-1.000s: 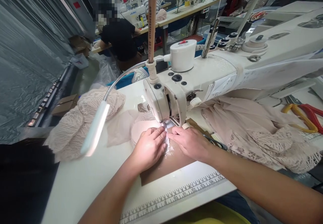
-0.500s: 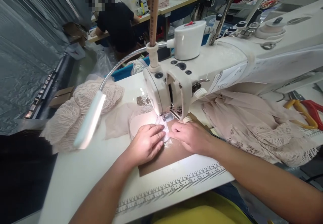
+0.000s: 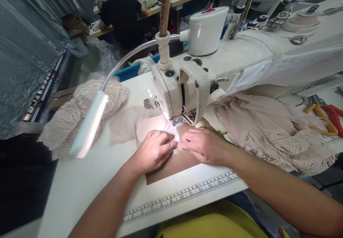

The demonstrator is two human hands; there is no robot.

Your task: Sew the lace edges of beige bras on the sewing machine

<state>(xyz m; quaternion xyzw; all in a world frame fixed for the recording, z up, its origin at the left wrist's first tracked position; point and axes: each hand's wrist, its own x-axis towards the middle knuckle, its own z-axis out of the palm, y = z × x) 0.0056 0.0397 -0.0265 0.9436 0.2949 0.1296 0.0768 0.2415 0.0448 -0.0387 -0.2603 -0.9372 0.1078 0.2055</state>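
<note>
Under the needle end of a white sewing machine (image 3: 167, 95) lies a small pale lace fabric piece (image 3: 172, 129), lit brightly. My left hand (image 3: 155, 151) is at its left side, thumb and curled fingers closed on the near edge. From the right, my right hand (image 3: 203, 145) has its fingers folded, with the forefinger and thumb tips closed at the same edge. The two sets of fingertips nearly meet. Beneath the hands is a brown sheet (image 3: 171, 170) on the white table. Sheer pale fabric (image 3: 125, 123) spreads left of the machine foot.
A bunched lace heap (image 3: 99, 95) sits at the left behind a lamp (image 3: 89, 123) on a bendy neck. Beige lace cloth (image 3: 257, 123) lies right, near yellow-and-red handles (image 3: 321, 120). A ruler strip (image 3: 184, 196) runs along the table's front. Another person (image 3: 122, 16) sits further back.
My left hand's fingers have drawn in, with the thumb closer to my right fingertips at the fabric's near edge. The whole view has shifted slightly.
</note>
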